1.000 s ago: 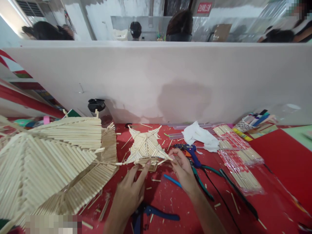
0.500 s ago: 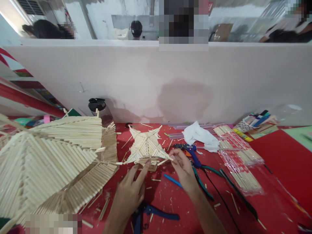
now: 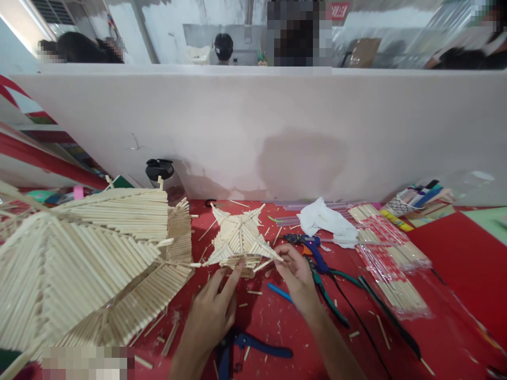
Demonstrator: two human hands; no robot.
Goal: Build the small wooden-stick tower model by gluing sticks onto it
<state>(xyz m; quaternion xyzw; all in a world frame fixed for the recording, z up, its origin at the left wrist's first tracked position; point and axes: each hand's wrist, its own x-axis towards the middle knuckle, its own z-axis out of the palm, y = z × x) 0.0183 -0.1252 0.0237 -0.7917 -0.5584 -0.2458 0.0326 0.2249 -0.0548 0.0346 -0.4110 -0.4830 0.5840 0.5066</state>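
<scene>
A small star-shaped roof model of pale wooden sticks (image 3: 240, 232) sits on the red table, its four corners pointing outward. My left hand (image 3: 212, 306) rests at its near edge. The index finger is stretched out against the front layer of sticks, and the fingers are apart. At the near right corner, my right hand (image 3: 295, 274) pinches a thin wooden stick (image 3: 263, 264) between thumb and fingers; the fingertips partly hide its end. A much larger stick-built roof model (image 3: 83, 253) stands on the left, one protruding stick ending close to the small one.
Right of my hands lie a blue glue gun (image 3: 312, 245), green-handled pliers (image 3: 330, 301), white tissue (image 3: 327, 221) and packs of sticks (image 3: 390, 258). Blue-handled cutters (image 3: 257, 345) lie near me. Stick scraps litter the table. A pale partition (image 3: 222, 121) stands behind, with people beyond.
The view has shifted very slightly. Both hands keep nearly the same places at the small model, with the right hand's pinch hardly altered.
</scene>
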